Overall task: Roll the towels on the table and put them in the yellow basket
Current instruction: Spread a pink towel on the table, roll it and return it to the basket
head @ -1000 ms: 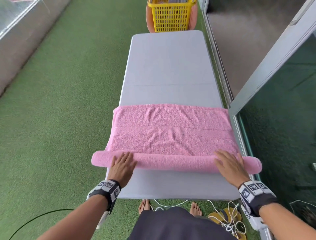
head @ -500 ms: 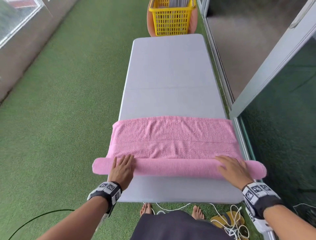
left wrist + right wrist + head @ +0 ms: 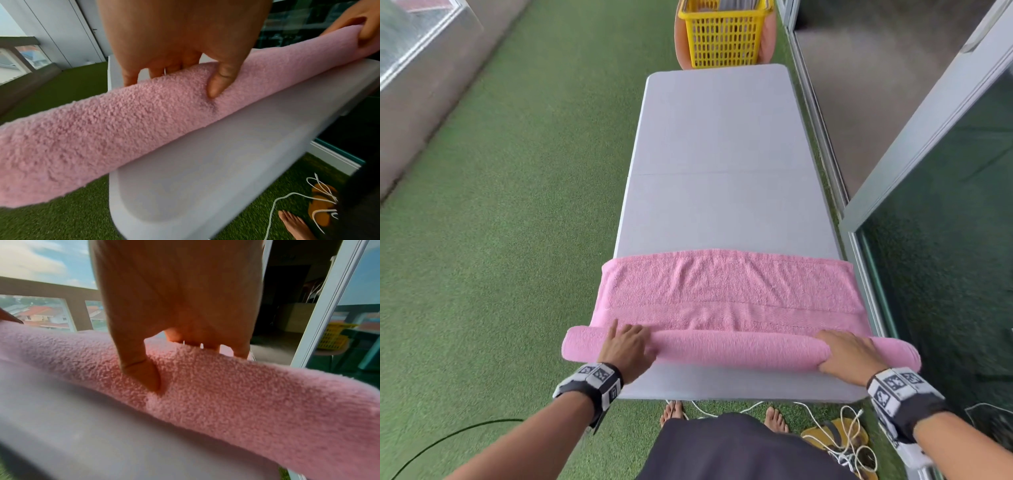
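- pink towel (image 3: 726, 291) was found on the near half of the grey table (image 3: 715, 144), its near part wound into a roll (image 3: 739, 349), the rest spread flat beyond.
- the roll's long axis was laid across the table, both ends overhanging the side edges.
- left hand (image 3: 627, 349) was set near the roll's left end, right hand (image 3: 851, 353) near the right end; each was wrapped over the roll, fingers on the far side, thumb pressed into the near face.
- the unrolled cloth was seen directly ahead of both grips, away from the body; the yellow basket (image 3: 724, 34) was placed past the table's far end, well apart.
- neither hand was judged nearer; an even forward push was thought needed.
- against the earlier frames: less flat cloth was left, more bare table showed behind the roll, and flat palms had been replaced by curled grips.
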